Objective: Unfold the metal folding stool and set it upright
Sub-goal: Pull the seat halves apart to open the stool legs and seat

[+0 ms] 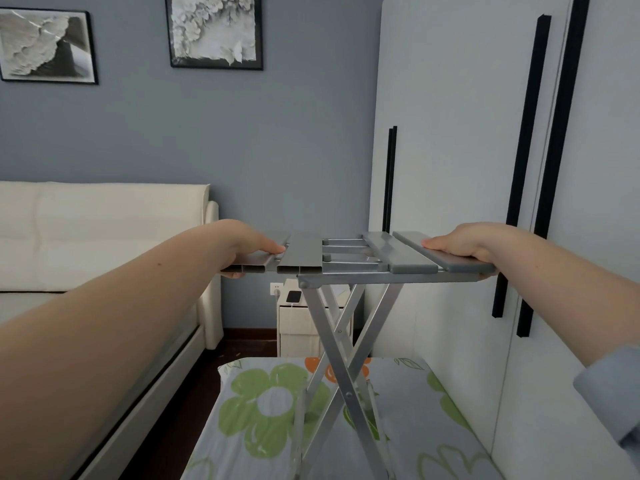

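Stool (pixel 349 271) is up over the flowery bed (pixel 415 427), legs crossed and opened. Left hand (pixel 249 247) and right hand (pixel 464 245) each clamp an outer seat slat, thumbs on top. Looks light, stiff, slick metal; I'd grip those edges, away from the hinges.

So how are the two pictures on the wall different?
The left picture is wider than tall, hangs lower, and runs off the frame's left edge. The right picture is taller than wide, hangs higher, and its top is cut off. Both have black frames, show grey-and-white flower-like shapes, and hang on the blue-grey wall.
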A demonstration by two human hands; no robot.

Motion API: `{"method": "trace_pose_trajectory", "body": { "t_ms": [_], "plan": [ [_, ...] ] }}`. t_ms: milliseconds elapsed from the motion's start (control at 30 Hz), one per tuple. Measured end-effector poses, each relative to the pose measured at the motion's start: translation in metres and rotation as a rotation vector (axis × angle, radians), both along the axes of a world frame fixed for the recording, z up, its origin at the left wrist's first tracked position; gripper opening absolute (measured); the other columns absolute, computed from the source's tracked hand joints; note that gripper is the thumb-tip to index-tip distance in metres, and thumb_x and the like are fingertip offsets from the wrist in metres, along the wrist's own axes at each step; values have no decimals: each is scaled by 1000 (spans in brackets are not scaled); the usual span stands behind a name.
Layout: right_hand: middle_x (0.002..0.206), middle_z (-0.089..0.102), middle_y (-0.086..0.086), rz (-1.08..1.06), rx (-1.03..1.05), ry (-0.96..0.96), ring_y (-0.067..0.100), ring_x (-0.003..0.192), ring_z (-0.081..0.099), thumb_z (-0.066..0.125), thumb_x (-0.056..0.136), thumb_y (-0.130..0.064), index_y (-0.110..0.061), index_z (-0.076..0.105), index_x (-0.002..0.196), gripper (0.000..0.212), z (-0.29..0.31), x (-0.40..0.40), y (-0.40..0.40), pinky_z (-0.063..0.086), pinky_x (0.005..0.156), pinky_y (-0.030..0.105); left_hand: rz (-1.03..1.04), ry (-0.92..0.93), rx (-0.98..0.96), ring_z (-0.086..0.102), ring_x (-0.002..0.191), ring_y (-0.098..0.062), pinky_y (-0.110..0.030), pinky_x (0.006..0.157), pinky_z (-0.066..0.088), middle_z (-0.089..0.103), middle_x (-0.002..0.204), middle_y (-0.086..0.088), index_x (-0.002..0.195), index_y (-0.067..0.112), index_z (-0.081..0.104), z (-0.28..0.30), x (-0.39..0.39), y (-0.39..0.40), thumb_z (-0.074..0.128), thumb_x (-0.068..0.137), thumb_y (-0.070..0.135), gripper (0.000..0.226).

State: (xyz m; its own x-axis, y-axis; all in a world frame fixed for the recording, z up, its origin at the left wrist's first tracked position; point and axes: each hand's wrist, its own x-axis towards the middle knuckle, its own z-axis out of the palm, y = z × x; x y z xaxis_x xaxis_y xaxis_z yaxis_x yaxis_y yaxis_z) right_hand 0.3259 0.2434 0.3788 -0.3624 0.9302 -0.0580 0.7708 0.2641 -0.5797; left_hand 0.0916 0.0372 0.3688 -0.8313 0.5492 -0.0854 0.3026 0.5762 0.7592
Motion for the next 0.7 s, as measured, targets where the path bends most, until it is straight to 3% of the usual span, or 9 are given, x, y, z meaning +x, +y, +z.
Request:
{"method": "trace_pose_trajectory", "body": {
  "t_ms": [167,700],
  "plan": [
    [67,60,8,11,-10,25,21,54,56,57,85,-53,-10,55,73,45,-4,-3,5,42,45,23,9,-7,8,44,55,-18,-25,47,39,49,70,-8,75,10,48,-1,0,0,77,72,38,40],
    [65,60,5,4,7,7,18,52,55,55,85,-54,-12,55,72,45,-4,-5,0,40,40,17,15,-15,32,45,56,-18,-26,47,39,50,71,-9,74,8,48,-4,1,-1,77,72,37,41]
  ]
}}
